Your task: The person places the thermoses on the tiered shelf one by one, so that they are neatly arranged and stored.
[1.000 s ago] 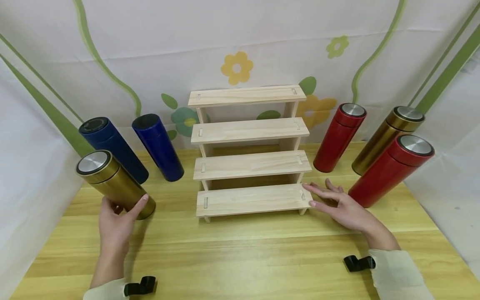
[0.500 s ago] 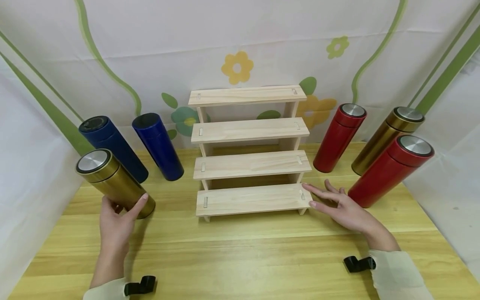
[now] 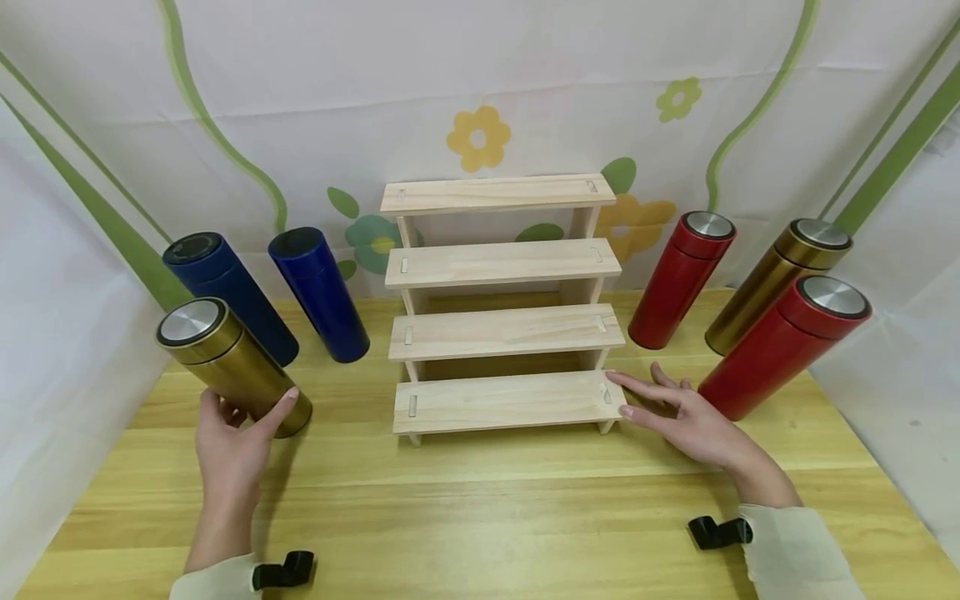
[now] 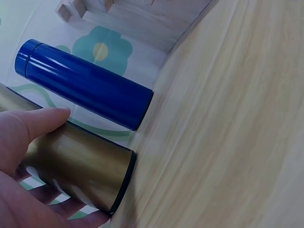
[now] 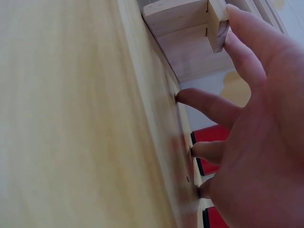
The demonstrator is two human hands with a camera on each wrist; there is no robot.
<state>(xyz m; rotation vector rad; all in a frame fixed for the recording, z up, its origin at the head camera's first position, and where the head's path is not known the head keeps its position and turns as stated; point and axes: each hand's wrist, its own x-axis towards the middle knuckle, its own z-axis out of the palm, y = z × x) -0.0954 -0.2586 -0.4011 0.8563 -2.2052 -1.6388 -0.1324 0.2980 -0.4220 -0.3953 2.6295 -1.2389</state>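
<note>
A gold thermos [image 3: 243,371] with a steel-topped lid stands at the left, and my left hand [image 3: 234,450] grips its lower part. Thumb and fingers lie on opposite sides of it in the left wrist view. Close behind it are a dark blue thermos [image 3: 232,300] and a brighter blue thermos [image 4: 85,83]. In the middle is a four-step wooden display rack [image 3: 506,333]. My right hand [image 3: 693,421] touches the right end of its lowest step with thumb and index finger. In the right wrist view, the other fingers [image 5: 209,107] extend down toward the table.
Right of the rack stand a red thermos [image 3: 678,283], another gold thermos [image 3: 776,287] and a nearer red thermos [image 3: 783,350], close beyond the right hand. A white cloth [image 3: 360,75] printed with flowers hangs behind the wooden table [image 3: 480,517].
The head view has shifted very slightly. Both hands, the thermoses and the rack keep their places.
</note>
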